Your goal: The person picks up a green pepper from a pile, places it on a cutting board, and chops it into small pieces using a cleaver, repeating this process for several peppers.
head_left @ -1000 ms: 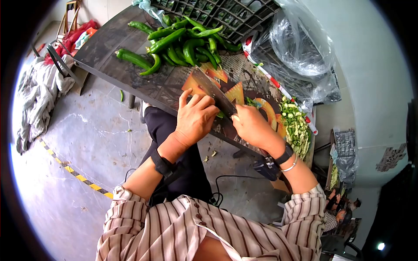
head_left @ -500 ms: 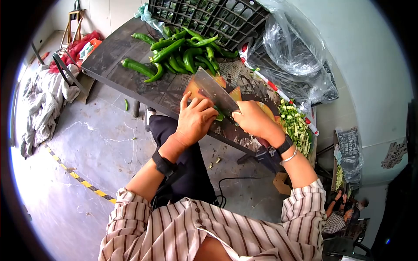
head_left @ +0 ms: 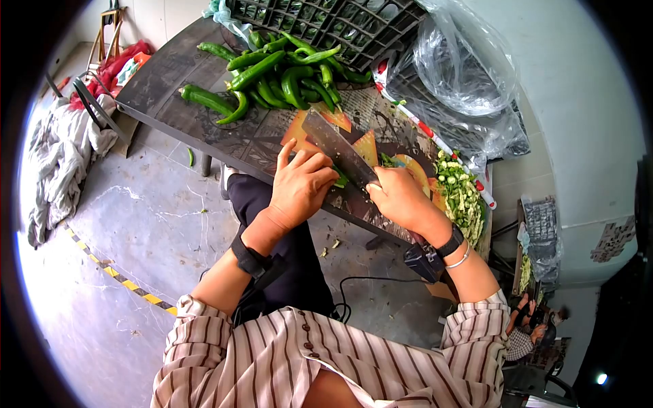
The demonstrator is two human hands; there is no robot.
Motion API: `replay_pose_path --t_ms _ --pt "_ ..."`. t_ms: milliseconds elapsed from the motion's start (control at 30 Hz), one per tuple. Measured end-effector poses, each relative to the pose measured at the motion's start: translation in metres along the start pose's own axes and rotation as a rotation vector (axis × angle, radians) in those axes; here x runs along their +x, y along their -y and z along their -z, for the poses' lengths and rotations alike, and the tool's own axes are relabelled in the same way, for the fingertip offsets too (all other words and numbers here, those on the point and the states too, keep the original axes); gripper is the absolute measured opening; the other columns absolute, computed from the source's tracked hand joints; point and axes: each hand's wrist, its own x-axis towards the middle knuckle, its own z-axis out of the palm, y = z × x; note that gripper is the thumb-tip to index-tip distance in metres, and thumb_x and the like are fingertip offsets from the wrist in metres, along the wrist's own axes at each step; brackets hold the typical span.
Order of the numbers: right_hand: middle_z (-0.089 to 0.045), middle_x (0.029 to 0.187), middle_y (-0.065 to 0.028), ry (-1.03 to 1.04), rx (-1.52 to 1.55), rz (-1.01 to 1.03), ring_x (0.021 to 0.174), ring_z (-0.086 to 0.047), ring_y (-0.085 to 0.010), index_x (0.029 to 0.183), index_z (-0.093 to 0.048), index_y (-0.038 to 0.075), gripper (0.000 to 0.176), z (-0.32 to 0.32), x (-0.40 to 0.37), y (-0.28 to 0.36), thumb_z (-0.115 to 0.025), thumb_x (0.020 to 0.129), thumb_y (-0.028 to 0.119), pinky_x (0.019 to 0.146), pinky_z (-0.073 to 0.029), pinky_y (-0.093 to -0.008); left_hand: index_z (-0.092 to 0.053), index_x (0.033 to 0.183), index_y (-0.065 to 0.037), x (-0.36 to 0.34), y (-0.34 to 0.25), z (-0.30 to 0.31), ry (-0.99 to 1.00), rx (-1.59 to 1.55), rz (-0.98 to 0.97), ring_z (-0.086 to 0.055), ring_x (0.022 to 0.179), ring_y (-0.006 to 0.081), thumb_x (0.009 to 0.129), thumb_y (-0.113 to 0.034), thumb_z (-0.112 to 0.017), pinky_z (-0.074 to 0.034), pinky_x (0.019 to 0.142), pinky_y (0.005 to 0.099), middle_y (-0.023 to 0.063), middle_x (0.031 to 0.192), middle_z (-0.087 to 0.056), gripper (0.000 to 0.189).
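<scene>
My right hand [head_left: 400, 198] is wrapped round the handle of a cleaver [head_left: 338, 147], its broad blade slanting up and left across the table. My left hand [head_left: 299, 187] is closed, with curled fingers pressing a green chili pepper [head_left: 341, 178] beside the blade; most of that pepper is hidden under the fingers. Whole green chili peppers [head_left: 275, 78] lie heaped on the table beyond my left hand. Chopped pepper pieces [head_left: 462, 197] form a pile to the right of my right hand. A few green bits show just right of the blade.
A black plastic crate [head_left: 333, 34] stands at the table's far edge. Clear plastic bags [head_left: 462, 68] lie behind a red-and-white strip [head_left: 435, 139] along the back. The dark table [head_left: 170, 75] ends close to my knees. Another person [head_left: 527, 336] sits at far right.
The view has shifted slightly, and my right hand with the cleaver sits a little lower. Green bits now show to the right of the blade. My left hand keeps its hold on the pepper.
</scene>
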Motion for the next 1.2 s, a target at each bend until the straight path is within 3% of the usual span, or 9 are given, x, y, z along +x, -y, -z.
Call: replay_pose_path --t_ms 267,500,700,767,1000,1100,1200 --pt "-0.058 0.072 -0.0294 0.081 -0.007 0.027 0.074 -0.059 -0.0473 0.08 -0.054 -0.007 0.018 0.003 0.008 0.001 -0.057 0.085 0.009 0.064 -0.047 -0.0497 -0.069 0.081 -0.017 0.0 -0.001 0.0 -0.002 -0.011 0.0 -0.055 0.095 0.0154 0.076 -0.014 -0.069 -0.028 0.109 0.0488 -0.0053 0.09 -0.058 0.007" --pt "-0.057 0.072 -0.0301 -0.049 0.032 0.036 0.072 -0.057 -0.0481 0.076 -0.052 -0.007 0.019 -0.013 0.019 0.0 -0.056 0.085 0.009 0.063 -0.046 -0.0493 -0.068 0.081 -0.017 0.002 0.001 -0.001 -0.018 -0.002 0.008 -0.055 0.096 0.0163 0.074 -0.013 -0.069 -0.029 0.108 0.0494 -0.0048 0.092 -0.058 0.008" --pt "-0.056 0.072 -0.0309 0.023 0.066 0.069 0.071 -0.057 -0.0481 0.073 -0.051 -0.007 0.021 0.003 0.024 -0.005 -0.057 0.082 0.012 0.062 -0.045 -0.0495 -0.069 0.085 -0.016 0.001 0.0 0.002 -0.003 0.034 -0.01 -0.055 0.101 0.0195 0.073 -0.014 -0.072 -0.028 0.11 0.0488 -0.0032 0.099 -0.06 0.012" --pt "-0.056 0.072 -0.031 0.117 0.133 -0.161 0.071 -0.058 -0.0479 0.075 -0.052 -0.008 0.022 0.007 0.016 0.001 -0.058 0.081 0.013 0.062 -0.045 -0.05 -0.068 0.084 -0.016 0.002 -0.001 0.002 -0.009 -0.013 -0.011 -0.055 0.104 0.0192 0.073 -0.014 -0.072 -0.028 0.11 0.049 -0.0031 0.1 -0.06 0.012" --pt "-0.057 0.073 -0.0305 -0.007 0.073 -0.029 0.074 -0.058 -0.0479 0.077 -0.053 -0.007 0.023 0.001 0.01 -0.005 -0.059 0.082 0.014 0.063 -0.046 -0.0495 -0.068 0.084 -0.016 0.001 0.001 0.003 -0.005 -0.034 -0.023 -0.054 0.108 0.0216 0.072 -0.013 -0.072 -0.031 0.108 0.0498 -0.0024 0.101 -0.059 0.013" --pt "-0.057 0.072 -0.0301 -0.026 0.098 -0.17 0.074 -0.058 -0.0475 0.078 -0.054 -0.006 0.021 0.015 0.01 0.009 -0.059 0.082 0.013 0.063 -0.046 -0.0493 -0.068 0.084 -0.016 0.0 0.001 0.001 0.0 -0.045 -0.007 -0.055 0.107 0.0222 0.072 -0.013 -0.072 -0.031 0.108 0.0499 -0.0022 0.1 -0.059 0.012" --pt "-0.057 0.071 -0.0297 -0.059 0.09 -0.092 0.072 -0.058 -0.0476 0.076 -0.053 -0.006 0.021 0.006 0.008 0.002 -0.059 0.083 0.014 0.062 -0.046 -0.0492 -0.069 0.083 -0.016 0.002 0.0 0.003 -0.025 -0.042 -0.021 -0.055 0.107 0.0225 0.072 -0.013 -0.072 -0.032 0.107 0.0499 -0.0018 0.099 -0.06 0.012"
